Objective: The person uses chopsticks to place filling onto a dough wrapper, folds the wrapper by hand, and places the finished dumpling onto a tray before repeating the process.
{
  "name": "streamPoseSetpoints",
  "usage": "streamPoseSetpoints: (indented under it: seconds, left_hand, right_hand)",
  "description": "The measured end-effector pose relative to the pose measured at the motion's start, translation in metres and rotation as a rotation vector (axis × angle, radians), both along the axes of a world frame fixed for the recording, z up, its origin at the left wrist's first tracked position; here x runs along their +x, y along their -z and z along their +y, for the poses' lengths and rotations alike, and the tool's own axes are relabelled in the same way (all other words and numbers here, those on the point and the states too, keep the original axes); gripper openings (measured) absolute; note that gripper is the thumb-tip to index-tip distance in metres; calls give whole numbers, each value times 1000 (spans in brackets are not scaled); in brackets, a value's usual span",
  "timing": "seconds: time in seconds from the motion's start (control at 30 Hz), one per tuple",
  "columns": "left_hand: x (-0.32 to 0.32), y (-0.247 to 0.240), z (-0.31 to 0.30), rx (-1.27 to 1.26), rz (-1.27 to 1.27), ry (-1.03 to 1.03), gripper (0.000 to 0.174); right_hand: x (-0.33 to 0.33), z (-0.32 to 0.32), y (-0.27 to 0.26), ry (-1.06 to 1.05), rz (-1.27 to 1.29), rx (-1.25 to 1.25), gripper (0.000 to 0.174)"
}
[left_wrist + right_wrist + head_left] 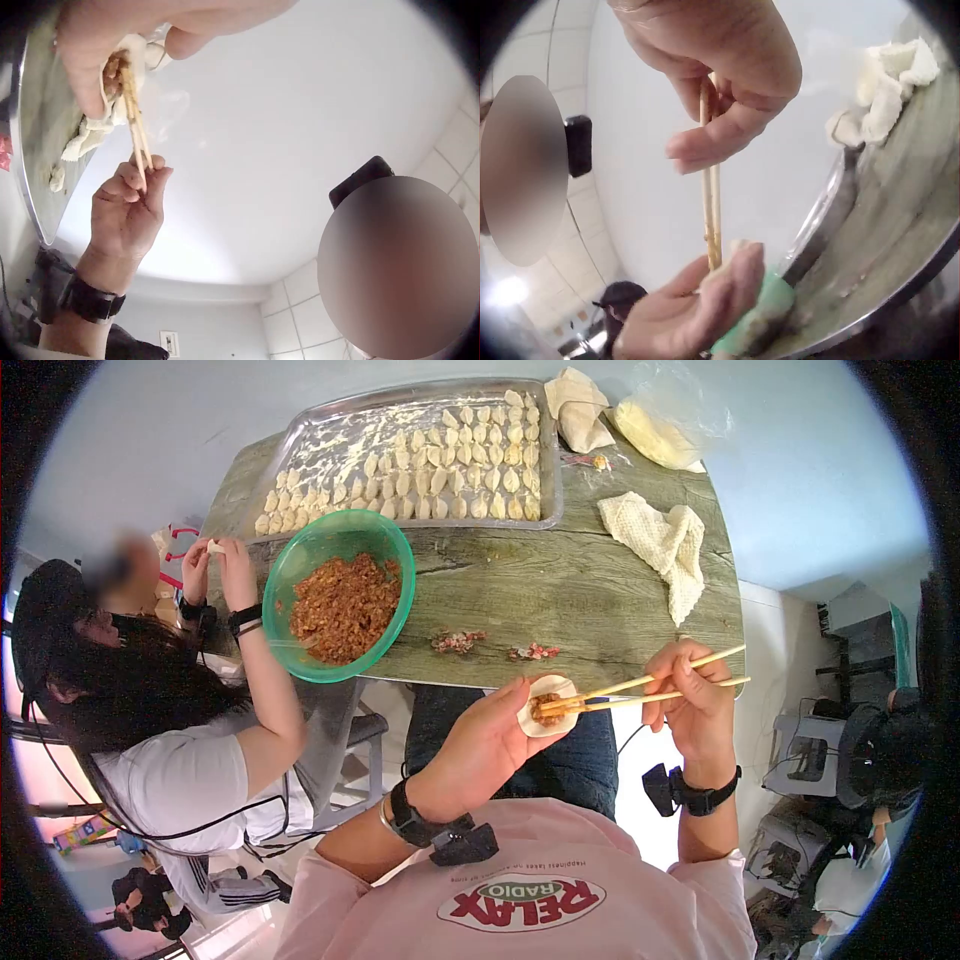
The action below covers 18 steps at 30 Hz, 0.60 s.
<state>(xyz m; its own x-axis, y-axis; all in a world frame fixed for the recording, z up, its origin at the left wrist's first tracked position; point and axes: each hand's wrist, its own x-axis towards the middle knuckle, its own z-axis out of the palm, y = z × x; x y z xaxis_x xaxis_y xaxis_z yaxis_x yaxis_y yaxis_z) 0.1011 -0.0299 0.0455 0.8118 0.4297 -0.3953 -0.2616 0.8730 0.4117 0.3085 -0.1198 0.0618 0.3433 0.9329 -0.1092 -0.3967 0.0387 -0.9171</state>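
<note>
Along the bottom edge of the head view spreads a pink shirt [540,860] with a printed badge. Just above it, at lower centre, the left hand [478,738] holds a round dough wrapper [550,685], its grip closed on it between thumb and fingers. A small lump of brown filling [545,715] sits in the middle of the wrapper. To the right of centre, the right hand [692,700] has its grip closed around a pair of wooden chopsticks [620,687], whose tips point left and touch the filling.

Beyond, on the wood-grained desk [500,580], two little heaps of reddish scraps [458,642] lie near the front edge at centre. A green bowl [405,585] of brown mince [343,605] stands left of centre, and a crumpled cream cloth [660,540] lies at right. At the left, a second person [190,760] in a white top holds a small piece of dough [215,547]. Farthest off, at upper centre, a metal tray [555,460] carries rows of dumplings [440,480], with a clear plastic bag [650,435] at upper right.
</note>
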Motion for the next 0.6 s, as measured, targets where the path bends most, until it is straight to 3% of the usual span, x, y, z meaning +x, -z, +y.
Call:
streamPoseSetpoints:
  seconds: [0.33, 0.5, 0.6]
  left_hand:
    - [0, 7, -4, 38, -9, 22, 49]
    - [-18, 11, 1, 45, -23, -85, 47]
    - [-40, 16, 2, 4, -36, -153, 40]
  right_hand:
    - [0, -3, -3, -29, -30, -37, 28]
    - [-21, 31, -19, 1, 24, 54, 33]
    - [-48, 70, -30, -86, 9, 103, 35]
